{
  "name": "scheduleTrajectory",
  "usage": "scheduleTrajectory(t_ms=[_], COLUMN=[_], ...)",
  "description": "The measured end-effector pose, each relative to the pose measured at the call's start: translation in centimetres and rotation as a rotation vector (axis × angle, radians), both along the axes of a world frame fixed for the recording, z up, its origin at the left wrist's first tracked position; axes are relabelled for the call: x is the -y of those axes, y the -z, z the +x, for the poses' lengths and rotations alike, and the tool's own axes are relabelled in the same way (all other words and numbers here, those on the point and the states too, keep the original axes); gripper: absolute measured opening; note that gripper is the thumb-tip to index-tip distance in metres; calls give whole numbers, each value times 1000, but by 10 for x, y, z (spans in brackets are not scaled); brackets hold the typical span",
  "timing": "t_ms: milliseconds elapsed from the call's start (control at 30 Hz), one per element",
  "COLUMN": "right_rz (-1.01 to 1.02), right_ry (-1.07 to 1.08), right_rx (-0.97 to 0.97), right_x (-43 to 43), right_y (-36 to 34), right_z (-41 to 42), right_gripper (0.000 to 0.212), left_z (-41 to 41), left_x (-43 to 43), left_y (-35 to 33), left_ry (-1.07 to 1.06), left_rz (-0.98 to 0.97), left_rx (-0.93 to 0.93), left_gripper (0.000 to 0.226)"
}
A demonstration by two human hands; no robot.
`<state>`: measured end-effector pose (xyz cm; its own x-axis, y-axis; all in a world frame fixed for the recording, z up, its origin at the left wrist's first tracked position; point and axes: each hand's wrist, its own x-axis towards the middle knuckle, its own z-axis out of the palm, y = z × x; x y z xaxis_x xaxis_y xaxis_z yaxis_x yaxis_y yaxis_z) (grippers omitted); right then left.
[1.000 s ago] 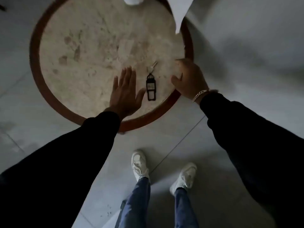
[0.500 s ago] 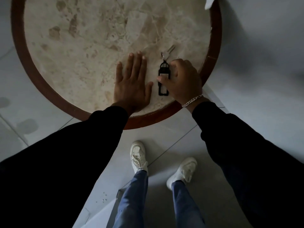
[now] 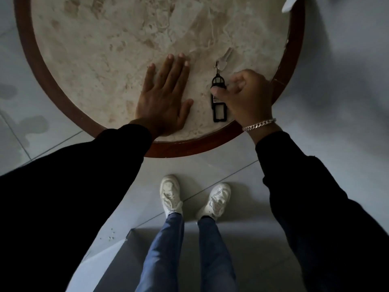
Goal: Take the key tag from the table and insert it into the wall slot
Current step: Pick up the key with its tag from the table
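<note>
Since half a second ago the right hand has settled further over the key tag, its thumb now lying across the tag's middle where before it only touched the edge. The fingers are curled beside the tag's right side, so the hand is closing on it, though whether the grip is firm cannot be told; the tag lies flat on the table, near the rim closest to the person. A small key on a ring points away from the tag's far end. The left hand rests palm down on the stone top just left of the tag, fingers together and straight, holding nothing. A chain bracelet circles the right wrist above a dark sleeve. Below the table's edge, two white shoes stand on the grey tiled floor.
</note>
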<state>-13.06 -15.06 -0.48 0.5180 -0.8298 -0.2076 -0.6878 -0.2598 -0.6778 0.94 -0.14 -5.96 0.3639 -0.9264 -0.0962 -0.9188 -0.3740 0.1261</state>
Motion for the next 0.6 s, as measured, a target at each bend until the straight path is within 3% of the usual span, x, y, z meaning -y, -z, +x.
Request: scheduleTrajectory(t_ms=[100,200,300,400,600], right_rz=[-1,48,277,524,746], right_ry=[-50,-25,41,143,226], right_rx=[-65,-84,-5,88,244], right_x=[3,8,12,13,8], right_y=[2,3,3,0,-26], right_z=[5,9,6,0,-11], right_gripper=[58,44,14,15,7], left_z=[-1,2,1,1,-1], left_x=[2,1,1,1,2], left_y=[1,1,3,4,-5], left_ry=[7,-5,2,-3,-5], left_rz=[3,-1,-15,-24,30], left_rx=[0,3,1,4,-36], left_gripper=[76,76,76,76,76])
